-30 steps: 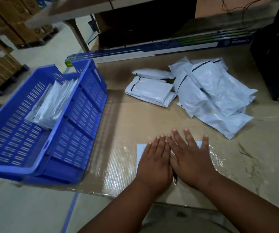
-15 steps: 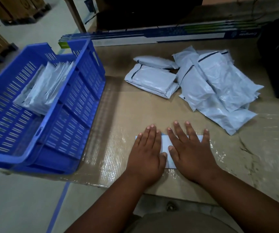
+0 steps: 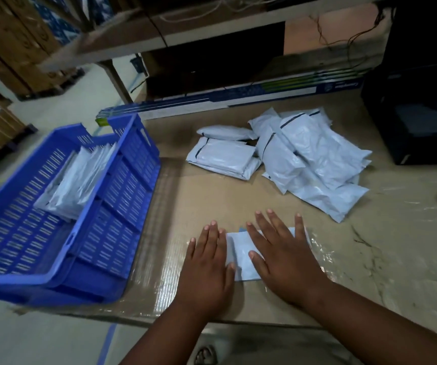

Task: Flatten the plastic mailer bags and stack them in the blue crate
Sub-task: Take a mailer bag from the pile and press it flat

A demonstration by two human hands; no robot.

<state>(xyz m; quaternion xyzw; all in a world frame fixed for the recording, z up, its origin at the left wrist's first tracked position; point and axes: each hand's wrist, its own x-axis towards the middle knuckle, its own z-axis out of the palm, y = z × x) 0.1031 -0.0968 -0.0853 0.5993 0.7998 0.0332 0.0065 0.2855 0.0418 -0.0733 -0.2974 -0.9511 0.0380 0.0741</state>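
Both hands, left hand (image 3: 206, 270) and right hand (image 3: 283, 259), press flat with straight fingers, grip released, on a pale mailer bag (image 3: 241, 256) lying on the bench (image 3: 370, 259) beside the blue crate (image 3: 122, 204).

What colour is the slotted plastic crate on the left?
Blue, seen clearly in the head view: the slotted plastic crate.
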